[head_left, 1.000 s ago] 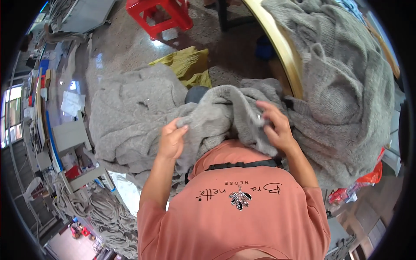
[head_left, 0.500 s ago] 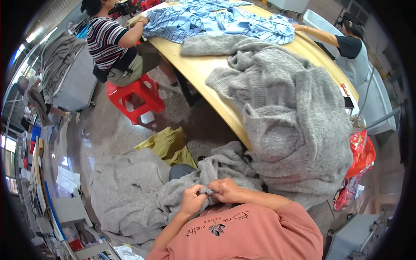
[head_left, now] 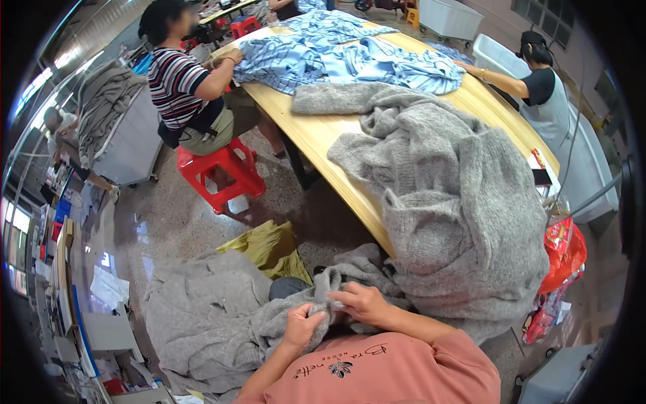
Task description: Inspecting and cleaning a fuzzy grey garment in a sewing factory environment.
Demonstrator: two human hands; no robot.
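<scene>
Lap knit [head_left: 268, 330]: grey cloth is looking woolly, matt and slightly fuzzy.
Heaped knit [head_left: 464, 229]: similar matt cloth is showing a rough, hairy face over the desk's near end.
Desk [head_left: 319, 131]: pale wood is looking smooth, its grain showing along the left edge.
Blue cloth [head_left: 356, 62]: thin, smooth woven fabric is creasing across the far end.
Stool [head_left: 225, 168]: red plastic is shining.
Sheet [head_left: 259, 246]: olive-yellow material is crinkling.
Bag [head_left: 572, 252]: thin red plastic is gleaming beyond the right edge.
Floor [head_left: 151, 232]: speckled, stone-like surface is reflecting light.
</scene>
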